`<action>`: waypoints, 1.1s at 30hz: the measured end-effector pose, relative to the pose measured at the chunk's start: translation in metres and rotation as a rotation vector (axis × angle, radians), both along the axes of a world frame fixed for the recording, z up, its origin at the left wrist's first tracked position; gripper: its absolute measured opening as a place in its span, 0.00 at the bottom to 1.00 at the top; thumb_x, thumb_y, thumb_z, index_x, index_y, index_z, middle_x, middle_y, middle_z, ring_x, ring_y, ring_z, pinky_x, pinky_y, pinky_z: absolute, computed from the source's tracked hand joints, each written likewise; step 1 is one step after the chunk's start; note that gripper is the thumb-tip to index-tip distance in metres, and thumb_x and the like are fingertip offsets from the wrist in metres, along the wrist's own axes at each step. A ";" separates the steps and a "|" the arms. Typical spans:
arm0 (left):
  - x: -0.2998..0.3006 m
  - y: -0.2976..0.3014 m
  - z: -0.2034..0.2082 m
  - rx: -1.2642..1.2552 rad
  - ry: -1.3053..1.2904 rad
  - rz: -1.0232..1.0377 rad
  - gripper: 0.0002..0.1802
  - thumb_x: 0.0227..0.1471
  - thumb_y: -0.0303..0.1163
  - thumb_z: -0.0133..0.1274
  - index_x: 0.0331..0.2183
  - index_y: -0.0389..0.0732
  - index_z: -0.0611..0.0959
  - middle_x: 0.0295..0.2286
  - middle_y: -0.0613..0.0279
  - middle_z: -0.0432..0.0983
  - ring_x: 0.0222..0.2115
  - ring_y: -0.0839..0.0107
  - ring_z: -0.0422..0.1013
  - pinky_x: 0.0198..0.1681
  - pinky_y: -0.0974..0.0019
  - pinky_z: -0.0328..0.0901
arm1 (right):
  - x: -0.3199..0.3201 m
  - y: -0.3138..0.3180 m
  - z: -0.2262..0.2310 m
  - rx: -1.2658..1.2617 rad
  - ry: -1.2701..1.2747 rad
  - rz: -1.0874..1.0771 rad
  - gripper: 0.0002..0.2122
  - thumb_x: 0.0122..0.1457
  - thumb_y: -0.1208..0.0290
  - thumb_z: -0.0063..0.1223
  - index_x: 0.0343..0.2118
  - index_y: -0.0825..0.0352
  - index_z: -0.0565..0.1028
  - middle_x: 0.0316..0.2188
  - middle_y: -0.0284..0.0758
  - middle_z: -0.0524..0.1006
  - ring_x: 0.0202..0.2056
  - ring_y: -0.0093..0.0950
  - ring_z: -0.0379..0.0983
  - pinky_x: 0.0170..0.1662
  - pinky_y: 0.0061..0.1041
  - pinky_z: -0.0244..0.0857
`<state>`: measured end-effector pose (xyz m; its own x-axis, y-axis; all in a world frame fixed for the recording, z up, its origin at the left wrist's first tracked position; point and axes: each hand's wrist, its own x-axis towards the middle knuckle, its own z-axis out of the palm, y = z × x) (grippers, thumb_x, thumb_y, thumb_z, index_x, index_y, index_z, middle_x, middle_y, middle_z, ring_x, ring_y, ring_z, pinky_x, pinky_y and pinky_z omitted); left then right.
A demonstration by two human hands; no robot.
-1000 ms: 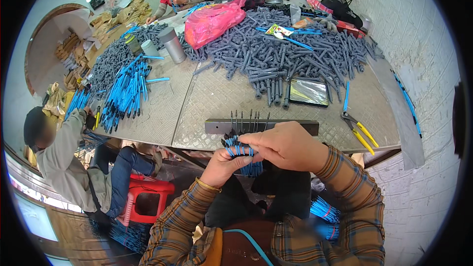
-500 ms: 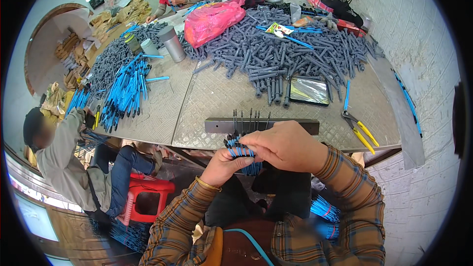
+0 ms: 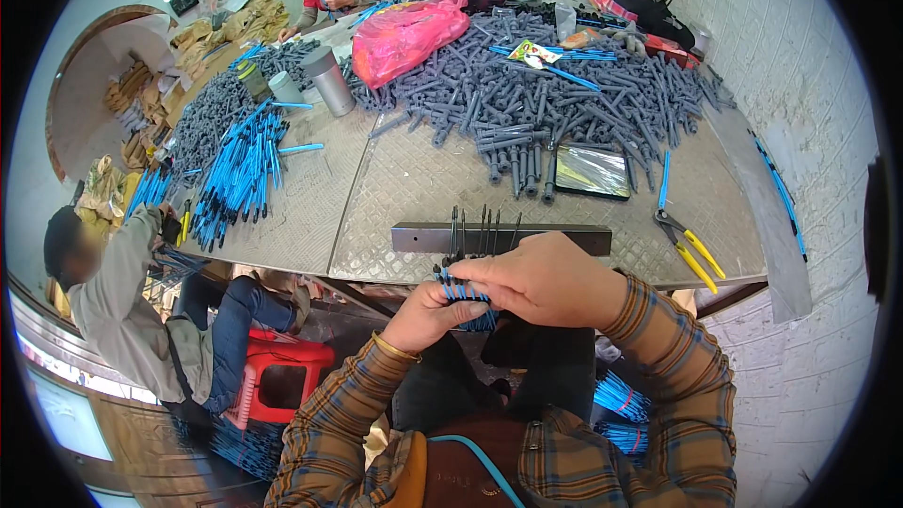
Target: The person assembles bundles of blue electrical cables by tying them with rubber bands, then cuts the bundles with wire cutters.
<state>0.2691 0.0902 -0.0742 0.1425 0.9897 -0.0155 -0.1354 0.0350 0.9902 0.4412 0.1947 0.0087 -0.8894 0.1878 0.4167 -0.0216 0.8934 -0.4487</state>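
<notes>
My left hand [image 3: 423,318] is wrapped round a bundle of thin blue rods with black tips [image 3: 465,293], held upright at the table's near edge. My right hand [image 3: 555,280] is closed over the right side and top of the same bundle, its fingertips against the black ends; the palm side is hidden. Several thin dark rods [image 3: 484,230] stand up above the bundle. Just behind the hands a dark metal bar [image 3: 564,241] with holes lies along the table edge.
Yellow-handled pliers [image 3: 694,249] lie at the right, beside a flat dark-framed panel [image 3: 591,172]. Farther back is a large heap of grey plastic plugs [image 3: 564,99] with a pink bag [image 3: 404,42]. Blue rods [image 3: 240,174] are piled at left; a co-worker [image 3: 132,310] sits there.
Both hands and the bundle have shifted very slightly to the right. My right fingers sit a little differently over the bundle's top. The rest of the table looks unchanged.
</notes>
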 end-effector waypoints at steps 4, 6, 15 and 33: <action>0.000 0.000 0.000 -0.006 0.004 0.002 0.12 0.50 0.22 0.49 0.39 0.37 0.77 0.34 0.68 0.74 0.37 0.80 0.67 0.42 0.73 0.62 | 0.001 0.002 0.005 -0.073 -0.015 0.070 0.06 0.54 0.65 0.44 0.33 0.58 0.70 0.16 0.37 0.70 0.18 0.40 0.68 0.19 0.34 0.59; -0.001 0.000 -0.001 -0.003 0.010 0.003 0.12 0.50 0.22 0.49 0.39 0.37 0.77 0.34 0.68 0.74 0.37 0.80 0.67 0.42 0.74 0.62 | 0.000 0.003 0.004 -0.036 -0.022 0.063 0.07 0.53 0.67 0.45 0.35 0.58 0.70 0.16 0.35 0.71 0.18 0.39 0.68 0.20 0.33 0.59; -0.002 0.001 -0.003 0.039 0.025 -0.027 0.10 0.50 0.23 0.50 0.37 0.37 0.78 0.33 0.69 0.74 0.36 0.81 0.67 0.41 0.74 0.62 | -0.003 -0.005 -0.003 0.154 0.048 -0.021 0.07 0.52 0.68 0.49 0.34 0.58 0.72 0.17 0.30 0.72 0.17 0.32 0.66 0.21 0.28 0.57; 0.016 -0.008 -0.001 0.124 0.047 0.213 0.09 0.49 0.21 0.50 0.35 0.36 0.78 0.35 0.66 0.74 0.38 0.78 0.67 0.42 0.73 0.62 | -0.026 -0.007 -0.001 0.257 0.160 -0.012 0.05 0.48 0.67 0.49 0.22 0.61 0.68 0.21 0.34 0.64 0.16 0.32 0.66 0.20 0.28 0.61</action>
